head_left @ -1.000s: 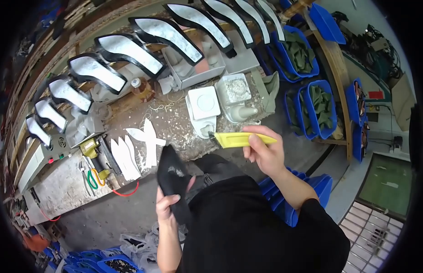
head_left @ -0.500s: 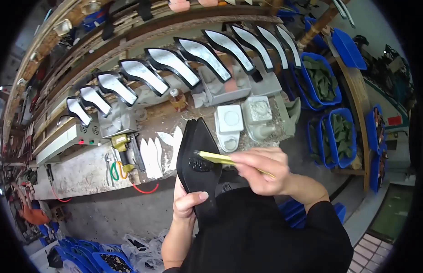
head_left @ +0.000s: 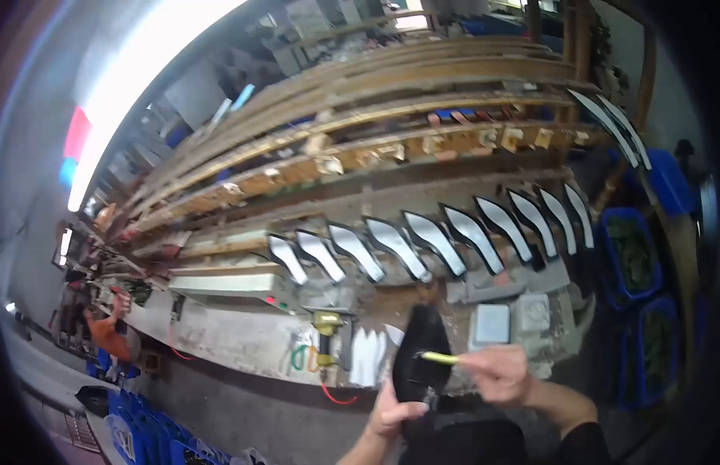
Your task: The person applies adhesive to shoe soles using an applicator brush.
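Note:
My left hand [head_left: 389, 411] is wrapped round the lower end of a black shoe on its last [head_left: 422, 341], held up with its dark, pointed sole side towards me. My right hand [head_left: 499, 376] pinches a slim yellow brush [head_left: 439, 358]. The brush's tip lies over the middle of the shoe; whether it touches is blurred. Behind the shoe, several white shoe-shaped pieces [head_left: 365, 356] lie on the bench, beside a yellow-green heat-gun-like tool [head_left: 326, 337]. Two white containers [head_left: 492, 324] stand beyond my right hand.
A row of several black shoes with pale soles [head_left: 395, 252] leans along the back of the workbench [head_left: 244, 333]. Blue baskets [head_left: 631, 252] with green pieces stand at the right. Another person [head_left: 112, 333] in orange is far left, near blue bins [head_left: 143, 426].
My view has tilted up and left, so the bench, shoe and hands appear lower and further right. Both hands keep their holds on the shoe and the brush.

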### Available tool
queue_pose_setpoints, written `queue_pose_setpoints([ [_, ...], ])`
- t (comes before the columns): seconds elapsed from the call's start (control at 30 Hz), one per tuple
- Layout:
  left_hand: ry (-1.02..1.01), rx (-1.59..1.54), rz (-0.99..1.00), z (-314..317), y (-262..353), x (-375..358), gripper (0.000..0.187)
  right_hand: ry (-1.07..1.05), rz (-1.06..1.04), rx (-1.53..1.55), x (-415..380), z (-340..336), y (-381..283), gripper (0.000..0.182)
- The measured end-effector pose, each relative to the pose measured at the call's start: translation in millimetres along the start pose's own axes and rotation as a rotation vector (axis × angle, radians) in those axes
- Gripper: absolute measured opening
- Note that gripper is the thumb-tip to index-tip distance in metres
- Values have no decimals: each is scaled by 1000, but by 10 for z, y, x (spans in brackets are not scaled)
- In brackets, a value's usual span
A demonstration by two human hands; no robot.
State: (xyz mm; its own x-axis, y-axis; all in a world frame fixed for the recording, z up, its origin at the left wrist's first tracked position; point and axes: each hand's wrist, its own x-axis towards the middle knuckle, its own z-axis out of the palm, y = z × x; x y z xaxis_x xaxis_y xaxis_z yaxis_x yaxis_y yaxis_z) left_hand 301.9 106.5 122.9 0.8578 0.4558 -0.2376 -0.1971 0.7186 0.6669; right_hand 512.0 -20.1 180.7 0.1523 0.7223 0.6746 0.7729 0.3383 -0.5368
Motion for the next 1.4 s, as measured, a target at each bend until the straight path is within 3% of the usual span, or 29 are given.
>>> queue_pose_setpoints([
  [0.1, -37, -1, 151, 122, 81, -59, 94, 69, -124, -19, 61, 106, -248, 34],
  [0.13, -21, -20, 107, 140, 63, -126, 94, 55, -75, -19, 118, 50, -203, 34],
  [0.2, -26, -39, 251, 155, 57, -152, 99, 111, -7, 231, 345, -70, 51, 35],
  [0.3, -75, -42, 307, 178, 8, -161, 101, 34, -173, 1, 251, -56, -161, 33],
  [0.43, -122, -63, 351, 124, -57, -341, 105, 101, 382, 457, 437, -86, -108, 24],
  [0.47, -140, -75, 363, 101, -70, -348, 106, 89, 391, 459, 460, -131, -35, 24],
  [0.53, -188, -95, 391, 34, -34, -355, 109, 134, 646, 889, 483, -214, 107, 23],
  [0.73, -194, -171, 350, -177, 80, -489, 113, 67, 748, 584, 712, 60, -238, 22],
  [0.87, -233, -201, 333, -394, 179, -523, 114, -21, 633, 621, 799, 118, -411, 21],
  [1.03, -191, -296, 319, -618, 258, -609, 114, 149, 810, 658, 979, 374, -362, 21],
  [1.2, -266, -331, 282, -878, 374, -634, 113, 123, 665, 367, 1046, 824, -489, 20],
  [1.4, -218, -355, 278, -1018, 492, -661, 112, 45, 675, 441, 1017, 836, -796, 21],
])
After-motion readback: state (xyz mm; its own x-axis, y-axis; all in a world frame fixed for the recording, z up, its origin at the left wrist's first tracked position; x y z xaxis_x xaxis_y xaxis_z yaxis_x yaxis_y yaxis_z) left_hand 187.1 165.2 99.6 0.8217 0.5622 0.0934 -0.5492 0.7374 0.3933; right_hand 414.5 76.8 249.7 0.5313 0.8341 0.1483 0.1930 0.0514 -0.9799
